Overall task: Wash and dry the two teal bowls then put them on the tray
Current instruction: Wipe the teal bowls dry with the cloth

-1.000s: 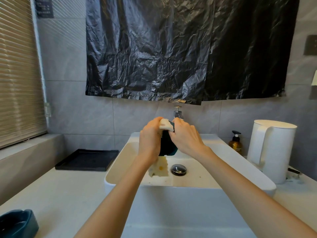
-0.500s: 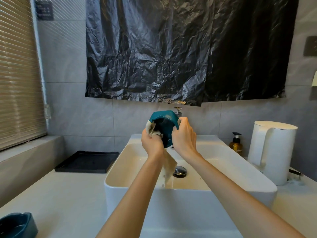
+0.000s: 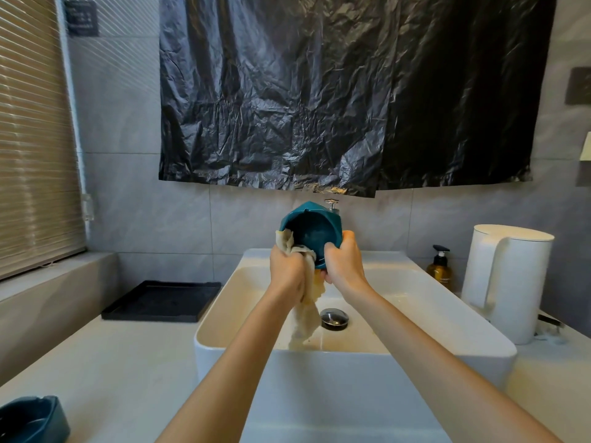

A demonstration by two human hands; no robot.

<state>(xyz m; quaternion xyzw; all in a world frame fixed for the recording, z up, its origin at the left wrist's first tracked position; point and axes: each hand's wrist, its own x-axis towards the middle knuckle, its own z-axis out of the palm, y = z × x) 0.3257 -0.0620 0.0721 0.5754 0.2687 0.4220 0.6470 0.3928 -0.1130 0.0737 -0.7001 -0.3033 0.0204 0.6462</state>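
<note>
Teal bowl (image 3: 311, 233): held up over the sink (image 3: 335, 378), tipped on its side so that the mouth faces the person and the base points at the wall.
Right hand (image 3: 345, 266): grips the bowl's rim at about 4 o'clock, thumb lying up the outer wall. How the other fingers sit is hidden.
Left hand (image 3: 287, 273): fingers curled tight round a pale cloth (image 3: 305, 314), pressing it onto the rim at about 8 o'clock. The loose end hangs straight down at 6 o'clock into the basin.
Key relation: the bowl's hollow lies at 1 o'clock from the left fingers, just above and touching the cloth. The axis through the mouth runs toward the person, so the inside is open to a wipe.
Nearer hand: both are at the rim. The left carries the cloth, the right only steadies.
Step, as judged: wiping this bowl, though whether this is washing or drying cannot be told.
Second teal bowl (image 3: 28, 417): on the counter (image 3: 128, 362) at 7 o'clock from the hands, well apart, untouched.
Tray (image 3: 150, 316): black, on the counter at 8 o'clock from the held bowl, beside the sink's left wall, holding no bowl.
Risk, as judged: a one-handed hold on a wet rim may slip.
</note>
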